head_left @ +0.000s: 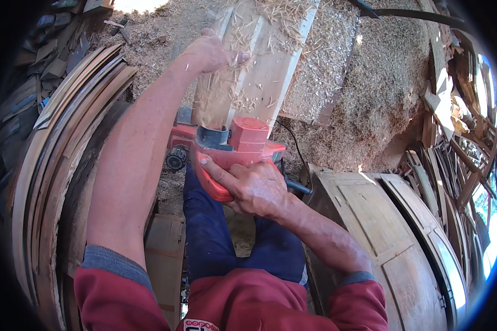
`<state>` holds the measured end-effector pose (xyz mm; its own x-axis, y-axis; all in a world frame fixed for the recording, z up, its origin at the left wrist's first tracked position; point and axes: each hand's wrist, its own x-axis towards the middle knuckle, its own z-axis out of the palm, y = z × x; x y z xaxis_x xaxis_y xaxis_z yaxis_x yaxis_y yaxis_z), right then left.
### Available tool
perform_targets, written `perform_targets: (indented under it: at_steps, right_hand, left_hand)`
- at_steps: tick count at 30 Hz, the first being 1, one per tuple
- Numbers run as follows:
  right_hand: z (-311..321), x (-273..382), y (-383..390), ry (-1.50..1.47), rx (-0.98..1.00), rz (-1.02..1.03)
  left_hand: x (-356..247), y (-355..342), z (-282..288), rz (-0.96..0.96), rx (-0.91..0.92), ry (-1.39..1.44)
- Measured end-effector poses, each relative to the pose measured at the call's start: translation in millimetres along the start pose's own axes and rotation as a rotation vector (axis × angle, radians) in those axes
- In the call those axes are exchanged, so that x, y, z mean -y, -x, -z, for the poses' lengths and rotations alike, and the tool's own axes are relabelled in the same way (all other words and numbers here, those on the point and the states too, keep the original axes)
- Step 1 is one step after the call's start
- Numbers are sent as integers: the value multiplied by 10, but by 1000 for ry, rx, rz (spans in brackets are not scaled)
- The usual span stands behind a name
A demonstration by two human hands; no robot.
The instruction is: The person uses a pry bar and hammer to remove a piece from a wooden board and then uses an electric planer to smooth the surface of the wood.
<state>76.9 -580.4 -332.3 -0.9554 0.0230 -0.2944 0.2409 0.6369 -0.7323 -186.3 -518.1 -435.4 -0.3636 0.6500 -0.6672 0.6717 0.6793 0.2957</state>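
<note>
My right hand (259, 187) is wrapped round the rear handle of a red electric hand planer (248, 135), its index finger stretched along the side. The planer sits at the near end of several pale boards (264, 71) laid side by side, lengthwise away from me. A black knob (176, 158) sticks out on its left. Farther off, my left hand (212, 52) rests over the boards' left part with the thumb held apart. Its other fingers are partly hidden. Wood shavings (243, 99) lie scattered over the boards.
Deep shavings (381, 105) cover the ground around the boards. A dark power cord (299, 146) runs right of the planer. Curved-looking stacked planks (66, 149) stand at left, panelled wooden doors (381, 231) at right. Scrap wood (469, 149) is piled at the far right.
</note>
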Motion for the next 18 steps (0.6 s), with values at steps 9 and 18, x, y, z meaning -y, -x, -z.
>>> perform_targets:
  at_steps: [9,18]
  right_hand:
    - [-62,96,-195,-25,-6,10]
    - [-127,228,-393,-63,-39,-10]
  left_hand:
    - [-60,77,103,-87,109,8]
    - [-87,32,79,-99,68,-86]
